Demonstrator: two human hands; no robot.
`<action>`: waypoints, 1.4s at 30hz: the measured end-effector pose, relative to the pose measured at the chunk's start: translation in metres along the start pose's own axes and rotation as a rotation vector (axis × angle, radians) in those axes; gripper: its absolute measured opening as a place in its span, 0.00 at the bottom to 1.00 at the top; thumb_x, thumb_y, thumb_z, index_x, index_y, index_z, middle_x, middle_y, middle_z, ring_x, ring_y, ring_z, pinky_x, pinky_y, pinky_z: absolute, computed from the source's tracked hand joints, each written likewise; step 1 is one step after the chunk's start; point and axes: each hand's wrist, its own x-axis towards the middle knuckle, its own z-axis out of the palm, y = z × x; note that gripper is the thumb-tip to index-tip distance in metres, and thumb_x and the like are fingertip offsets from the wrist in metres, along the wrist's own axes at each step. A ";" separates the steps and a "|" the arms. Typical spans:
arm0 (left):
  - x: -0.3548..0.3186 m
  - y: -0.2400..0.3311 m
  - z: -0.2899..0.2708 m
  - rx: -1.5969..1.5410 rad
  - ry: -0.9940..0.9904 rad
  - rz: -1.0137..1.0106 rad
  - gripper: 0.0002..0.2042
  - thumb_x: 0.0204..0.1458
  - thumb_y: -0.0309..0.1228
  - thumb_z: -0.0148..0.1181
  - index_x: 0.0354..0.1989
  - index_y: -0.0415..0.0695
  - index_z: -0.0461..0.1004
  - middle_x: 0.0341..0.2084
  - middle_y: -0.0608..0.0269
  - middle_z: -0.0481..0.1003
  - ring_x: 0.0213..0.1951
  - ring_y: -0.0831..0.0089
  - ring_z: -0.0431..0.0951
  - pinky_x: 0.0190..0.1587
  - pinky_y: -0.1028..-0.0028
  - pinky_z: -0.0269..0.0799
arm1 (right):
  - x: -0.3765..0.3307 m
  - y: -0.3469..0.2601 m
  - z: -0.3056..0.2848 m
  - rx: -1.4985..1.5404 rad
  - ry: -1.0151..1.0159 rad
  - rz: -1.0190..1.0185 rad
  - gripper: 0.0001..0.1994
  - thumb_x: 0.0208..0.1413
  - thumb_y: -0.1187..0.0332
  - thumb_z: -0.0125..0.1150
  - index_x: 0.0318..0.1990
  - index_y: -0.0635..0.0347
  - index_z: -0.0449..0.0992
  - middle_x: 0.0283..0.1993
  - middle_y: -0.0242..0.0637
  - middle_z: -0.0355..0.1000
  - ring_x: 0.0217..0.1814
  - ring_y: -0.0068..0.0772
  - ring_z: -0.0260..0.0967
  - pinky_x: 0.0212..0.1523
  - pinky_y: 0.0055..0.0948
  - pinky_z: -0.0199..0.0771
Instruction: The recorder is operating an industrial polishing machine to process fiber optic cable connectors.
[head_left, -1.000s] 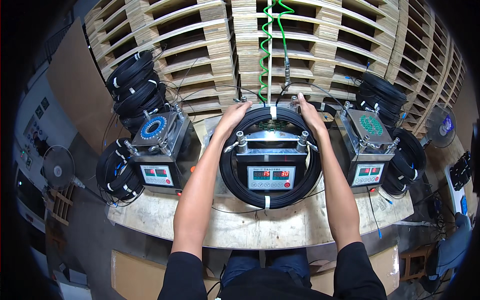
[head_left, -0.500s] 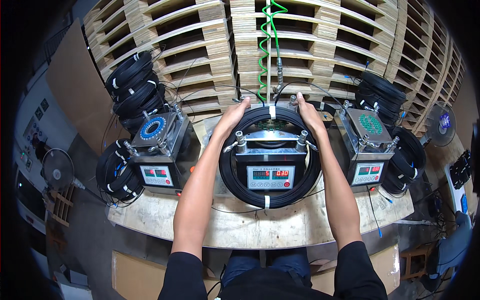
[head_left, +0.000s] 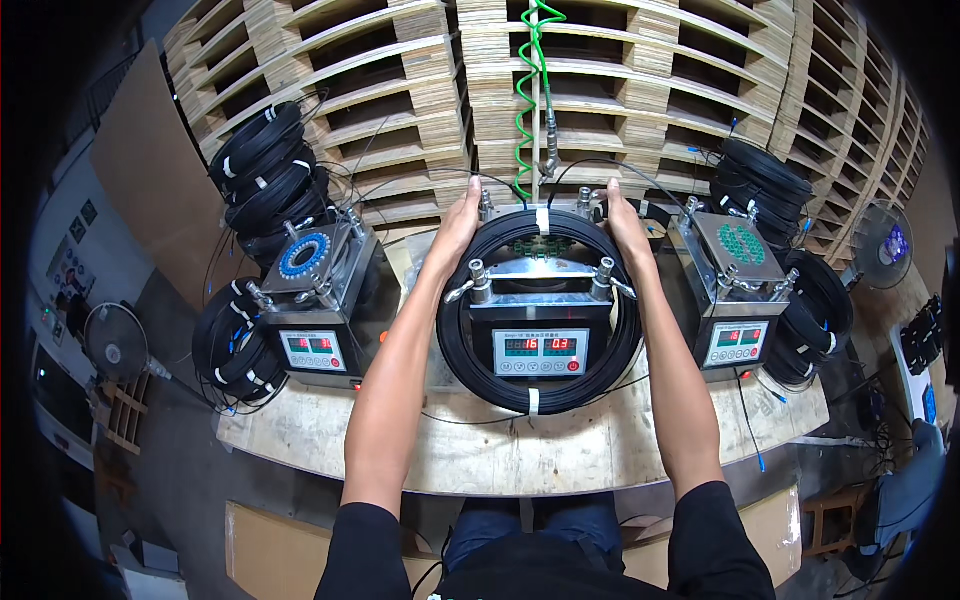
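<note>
A large black cable coil (head_left: 537,401), tied with white bands, encircles the middle polishing machine, a metal box with a display panel (head_left: 543,352) of red digits. At the coil's left side, my left hand (head_left: 458,228) lies against its outer edge, holding it. My right hand (head_left: 625,228) does the same on the right side. Both hands point away from me, with the fingers partly hidden behind the coil. Inside the loop, the machine's top plate (head_left: 545,268) has metal clamp posts, and green connector holders (head_left: 541,248) show behind it.
Similar machines stand left (head_left: 308,350), with a blue ring fixture (head_left: 306,256), and right (head_left: 738,345), with a green fixture (head_left: 741,249). Black coils are stacked left (head_left: 262,150) and right (head_left: 765,185). A green coiled air hose (head_left: 524,100) hangs before wooden pallets (head_left: 390,70).
Both hands have shifted slightly outward and away from me along the coil's sides. The coil stays almost in place. The digits on the middle display differ, and the hanging hose fitting has swung left.
</note>
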 end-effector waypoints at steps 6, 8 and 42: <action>0.009 -0.008 -0.007 0.011 -0.040 -0.048 0.40 0.64 0.64 0.35 0.65 0.36 0.65 0.42 0.59 0.73 0.34 0.72 0.63 0.41 0.72 0.65 | -0.005 -0.009 0.001 -0.251 0.085 -0.077 0.39 0.67 0.35 0.32 0.50 0.69 0.73 0.42 0.57 0.76 0.44 0.49 0.75 0.50 0.43 0.69; 0.008 -0.009 -0.003 0.000 -0.025 -0.031 0.40 0.64 0.64 0.35 0.66 0.35 0.65 0.41 0.60 0.73 0.34 0.72 0.63 0.40 0.72 0.65 | -0.007 -0.008 0.000 -0.276 0.108 -0.096 0.38 0.67 0.35 0.32 0.47 0.68 0.73 0.39 0.58 0.75 0.46 0.54 0.74 0.51 0.45 0.68; 0.006 -0.010 0.000 0.016 0.001 0.050 0.37 0.66 0.58 0.42 0.65 0.31 0.63 0.61 0.42 0.69 0.65 0.60 0.66 0.67 0.70 0.55 | 0.089 0.051 -0.012 0.424 -0.212 0.339 0.09 0.61 0.61 0.66 0.40 0.55 0.80 0.31 0.28 0.74 0.31 0.21 0.68 0.26 0.22 0.61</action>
